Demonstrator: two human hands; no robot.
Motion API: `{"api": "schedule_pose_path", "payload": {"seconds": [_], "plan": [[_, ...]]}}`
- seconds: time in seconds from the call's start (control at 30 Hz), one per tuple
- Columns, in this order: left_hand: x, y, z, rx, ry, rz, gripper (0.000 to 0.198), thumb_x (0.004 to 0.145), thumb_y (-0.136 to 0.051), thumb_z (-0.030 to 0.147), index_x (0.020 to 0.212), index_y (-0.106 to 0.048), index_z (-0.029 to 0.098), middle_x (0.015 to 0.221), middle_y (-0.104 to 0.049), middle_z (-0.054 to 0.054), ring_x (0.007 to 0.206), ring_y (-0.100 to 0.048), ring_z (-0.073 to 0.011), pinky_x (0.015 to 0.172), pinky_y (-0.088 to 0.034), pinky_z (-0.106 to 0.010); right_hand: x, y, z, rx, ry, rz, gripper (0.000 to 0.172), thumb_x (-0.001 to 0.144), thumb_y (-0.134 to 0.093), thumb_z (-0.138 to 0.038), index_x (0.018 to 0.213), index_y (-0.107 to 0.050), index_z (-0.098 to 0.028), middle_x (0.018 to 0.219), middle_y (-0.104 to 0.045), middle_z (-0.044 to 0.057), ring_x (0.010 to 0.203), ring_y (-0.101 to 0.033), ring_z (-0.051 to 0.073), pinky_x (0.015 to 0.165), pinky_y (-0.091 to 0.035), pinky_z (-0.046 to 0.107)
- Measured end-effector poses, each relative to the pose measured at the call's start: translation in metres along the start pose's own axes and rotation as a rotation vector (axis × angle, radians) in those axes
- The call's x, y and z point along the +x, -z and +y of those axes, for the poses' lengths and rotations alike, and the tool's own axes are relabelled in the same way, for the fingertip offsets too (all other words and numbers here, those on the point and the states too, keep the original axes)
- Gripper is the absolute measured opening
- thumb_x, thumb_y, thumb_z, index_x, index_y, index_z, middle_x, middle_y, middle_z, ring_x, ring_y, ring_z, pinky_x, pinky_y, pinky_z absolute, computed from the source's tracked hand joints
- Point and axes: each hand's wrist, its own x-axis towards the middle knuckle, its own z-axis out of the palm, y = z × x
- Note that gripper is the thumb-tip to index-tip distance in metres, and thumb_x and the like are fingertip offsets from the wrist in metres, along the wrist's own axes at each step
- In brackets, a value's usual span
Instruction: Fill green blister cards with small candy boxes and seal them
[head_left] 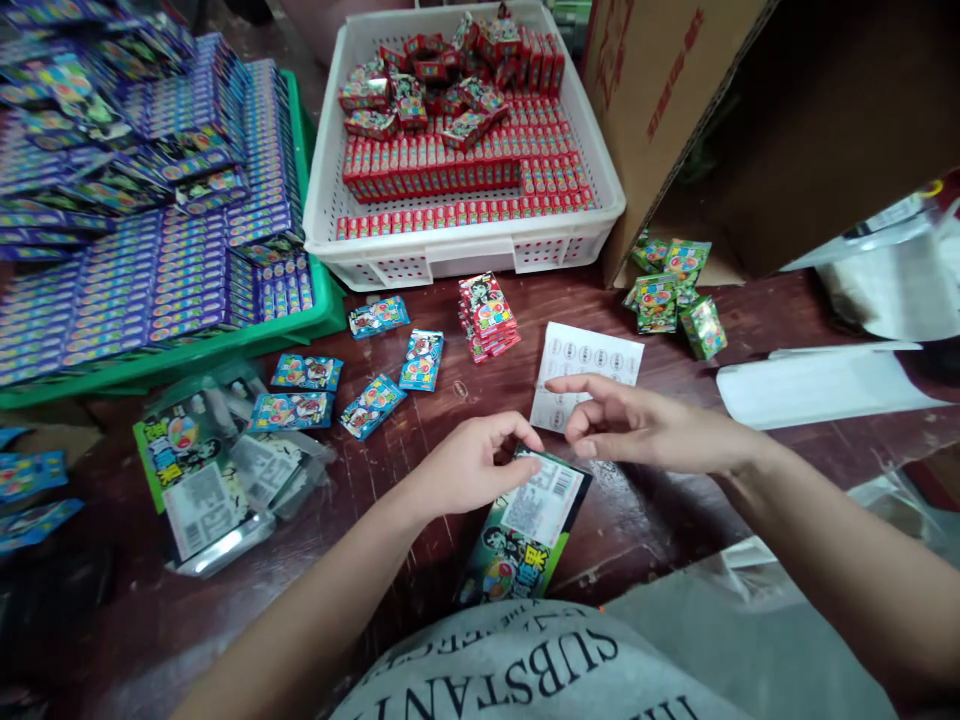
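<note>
My left hand (480,465) pinches the top edge of a black and green candy bag (517,540), with its thumb on the front by a white printed label. The bag lies at a slant on the table in front of my shirt, its lettering turned away from upright. Just to the right hovers my right hand (652,425), its index finger stretched out and the other fingers loosely bent, apart from the thumb. Nothing shows between them. Partly under its fingertips is a white sheet of round stickers (600,350).
A white crate (465,255) of red candy boxes and a green crate (322,310) of purple boxes stand behind. Red packets (489,315), blue packets (421,360) and green packets (657,303) lie about. More bags (206,470) lie left; a cardboard box (660,110) stands right.
</note>
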Motion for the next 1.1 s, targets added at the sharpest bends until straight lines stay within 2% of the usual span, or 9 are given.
{"api": "schedule_pose_path", "payload": {"seconds": [0.27, 0.37, 0.53, 0.67, 0.8, 0.87, 1.0, 1.03, 1.1], "plan": [[-0.008, -0.004, 0.006, 0.021, -0.020, 0.038, 0.017, 0.089, -0.068, 0.030, 0.101, -0.067, 0.018, 0.085, -0.068, -0.001, 0.068, -0.056, -0.0119, 0.062, -0.045, -0.025, 0.013, -0.026, 0.018, -0.165, -0.003, 0.121, 0.085, 0.088, -0.068, -0.025, 0.156, -0.018, -0.023, 0.090, -0.061, -0.001, 0.076, -0.056, 0.014, 0.071, -0.046, 0.030], [-0.012, -0.004, 0.006, 0.003, -0.018, 0.055, 0.017, 0.089, -0.068, 0.030, 0.101, -0.067, 0.018, 0.086, -0.069, -0.002, 0.069, -0.057, -0.0125, 0.062, -0.046, -0.025, 0.004, -0.038, 0.021, -0.455, 0.127, 0.292, 0.094, 0.089, -0.070, -0.023, 0.161, -0.011, -0.030, 0.096, -0.063, 0.001, 0.081, -0.058, 0.017, 0.076, -0.049, 0.035], [-0.022, -0.003, 0.004, -0.090, -0.053, 0.108, 0.016, 0.089, -0.070, 0.029, 0.099, -0.067, 0.017, 0.095, -0.072, -0.005, 0.085, -0.065, -0.0162, 0.078, -0.052, -0.030, -0.008, -0.069, 0.034, -1.042, 0.453, 0.582, 0.088, 0.097, -0.064, -0.020, 0.163, -0.007, -0.037, 0.110, -0.072, 0.004, 0.096, -0.059, 0.025, 0.088, -0.042, 0.045], [-0.035, -0.003, 0.000, -0.153, -0.065, 0.147, 0.021, 0.085, -0.076, 0.029, 0.098, -0.066, 0.016, 0.100, -0.073, -0.006, 0.091, -0.068, -0.0178, 0.085, -0.054, -0.033, 0.004, -0.093, 0.045, -1.059, 0.435, 0.643, 0.086, 0.101, -0.057, -0.018, 0.164, 0.000, -0.033, 0.110, -0.076, 0.003, 0.094, -0.059, 0.027, 0.087, -0.041, 0.046], [-0.059, 0.010, -0.011, -0.273, -0.045, 0.211, 0.027, 0.079, -0.082, 0.026, 0.092, -0.060, 0.017, 0.098, -0.074, -0.005, 0.087, -0.070, -0.0171, 0.081, -0.055, -0.032, 0.022, -0.104, 0.048, -0.981, 0.424, 0.589, 0.085, 0.101, -0.056, -0.022, 0.163, 0.001, -0.034, 0.121, -0.074, 0.003, 0.105, -0.059, 0.029, 0.094, -0.042, 0.052], [-0.078, 0.026, -0.020, -0.330, -0.048, 0.387, 0.026, 0.079, -0.082, 0.024, 0.086, -0.058, 0.018, 0.097, -0.075, -0.004, 0.087, -0.071, -0.0162, 0.079, -0.056, -0.030, 0.025, -0.106, 0.052, -0.881, 0.486, 0.630, 0.086, 0.099, -0.059, -0.024, 0.163, -0.004, -0.035, 0.131, -0.068, 0.005, 0.117, -0.058, 0.030, 0.103, -0.041, 0.056], [-0.123, 0.051, -0.038, -0.525, -0.123, 1.068, 0.033, 0.071, -0.088, 0.022, 0.091, -0.062, 0.021, 0.091, -0.071, 0.002, 0.083, -0.069, -0.0122, 0.073, -0.056, -0.023, 0.026, -0.121, 0.070, -0.474, 0.499, 0.753, 0.093, 0.090, -0.071, -0.029, 0.162, -0.012, -0.038, 0.146, -0.051, 0.012, 0.129, -0.056, 0.030, 0.107, -0.046, 0.057], [-0.133, 0.050, -0.042, -0.593, -0.136, 1.162, 0.038, 0.069, -0.088, 0.022, 0.099, -0.064, 0.023, 0.092, -0.069, 0.003, 0.082, -0.068, -0.0120, 0.071, -0.057, -0.022, 0.028, -0.127, 0.075, -0.350, 0.472, 0.746, 0.094, 0.089, -0.073, -0.031, 0.161, -0.014, -0.039, 0.145, -0.050, 0.012, 0.127, -0.057, 0.030, 0.104, -0.051, 0.055], [-0.148, 0.037, -0.049, -0.694, -0.130, 1.201, 0.054, 0.072, -0.086, 0.023, 0.120, -0.063, 0.031, 0.100, -0.067, 0.002, 0.086, -0.068, -0.0130, 0.072, -0.058, -0.024, 0.035, -0.139, 0.081, -0.119, 0.434, 0.747, 0.089, 0.088, -0.075, -0.033, 0.158, -0.021, -0.040, 0.137, -0.053, 0.011, 0.117, -0.063, 0.027, 0.094, -0.058, 0.049]]}}
